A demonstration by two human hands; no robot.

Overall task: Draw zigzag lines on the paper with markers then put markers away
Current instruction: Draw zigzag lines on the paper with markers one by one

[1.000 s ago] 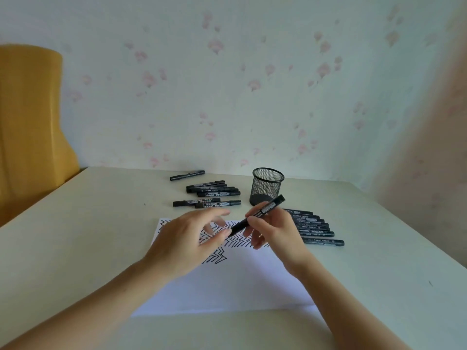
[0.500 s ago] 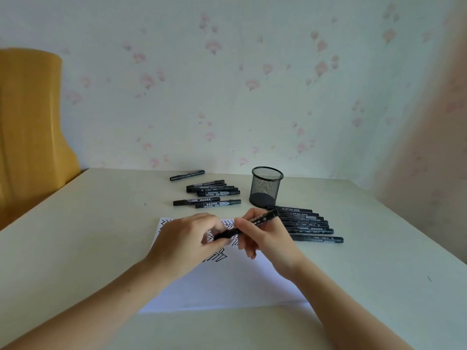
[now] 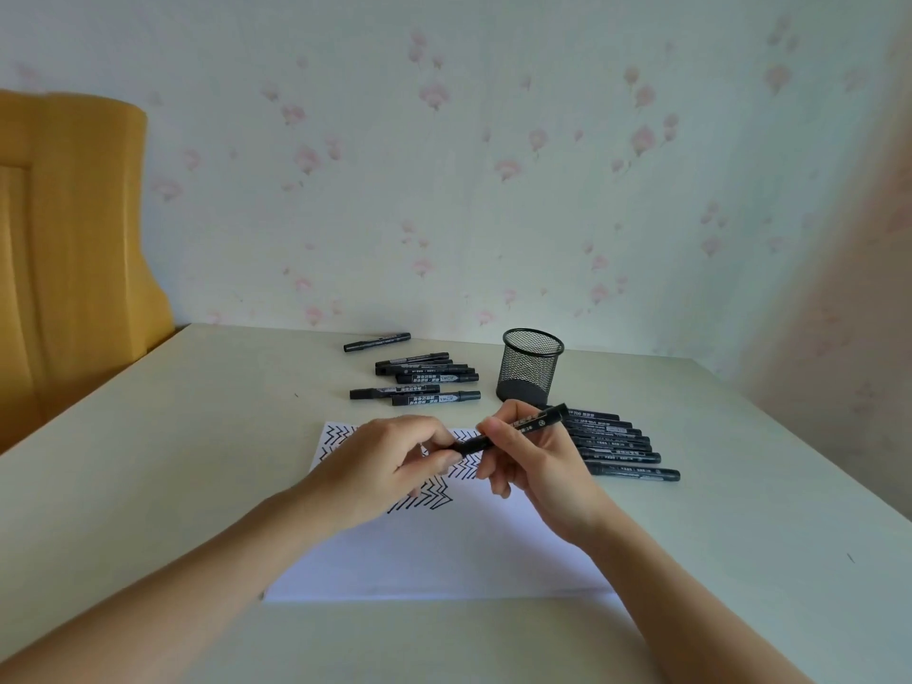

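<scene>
Black marker | right hand grips barrel | left hand apparently pinches cap end

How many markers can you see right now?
About 14: one marker in both hands, one alone by the wall, six left of the cup, six right; some may be hidden.
</scene>
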